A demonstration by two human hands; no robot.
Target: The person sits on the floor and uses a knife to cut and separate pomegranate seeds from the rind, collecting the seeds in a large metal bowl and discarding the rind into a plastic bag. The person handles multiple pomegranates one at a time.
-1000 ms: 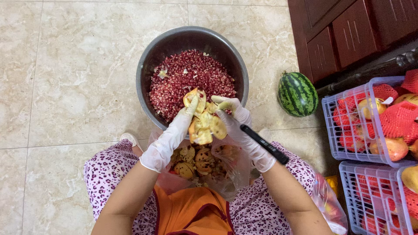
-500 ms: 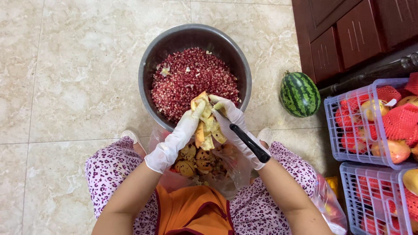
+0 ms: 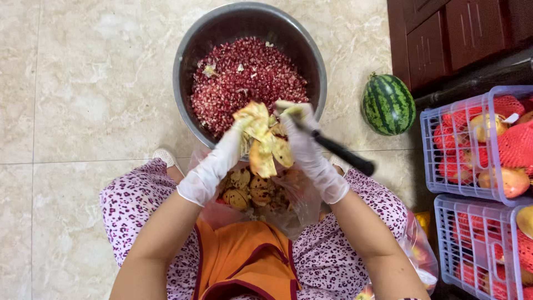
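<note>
- my gloved left hand [image 3: 222,161] gripped a spent pomegranate peel [image 3: 265,141] over the clear bag [image 3: 288,208] of husks between my knees.
- my right hand [image 3: 308,145] clasped a black-handled knife [image 3: 338,151] and steadied the peel.
- seeding step looked finished; dropping the peel seemed to need only a loosened grip.
- the steel bowl [image 3: 186,72] on the floor held red seeds [image 3: 250,78].
</note>
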